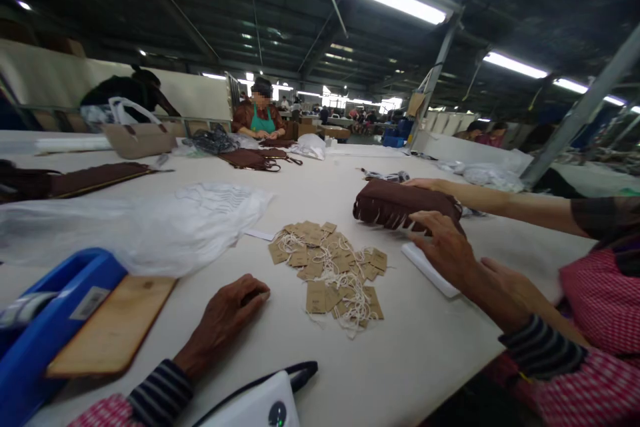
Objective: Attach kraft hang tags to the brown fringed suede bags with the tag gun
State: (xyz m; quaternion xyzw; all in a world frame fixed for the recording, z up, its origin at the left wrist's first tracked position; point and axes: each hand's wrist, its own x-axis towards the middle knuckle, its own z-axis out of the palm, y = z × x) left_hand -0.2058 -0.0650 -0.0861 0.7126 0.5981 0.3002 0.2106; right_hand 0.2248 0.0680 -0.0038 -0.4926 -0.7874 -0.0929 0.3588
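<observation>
My left hand [225,320] rests on the white table, fingers curled in and thumb against them, with nothing visible in it. To its right lies a heap of brown card hang tags [315,297] with white strings. My right hand [445,250] is open, its fingers stretched in front of a dark brown fringed bag [395,200]; whether they touch it I cannot tell. A co-worker's hand [423,183] lies against the bag's far side. That person's other hand [493,270] is partly hidden behind my right wrist. White folded material [430,271] lies below the bag.
A blue tape dispenser [95,267] and a wooden board [120,327] stand at the left. A white device [265,403] with a black strap is at the near edge. Clear plastic bags [200,213], brown bags [250,158] and a beige handbag [140,140] lie farther back.
</observation>
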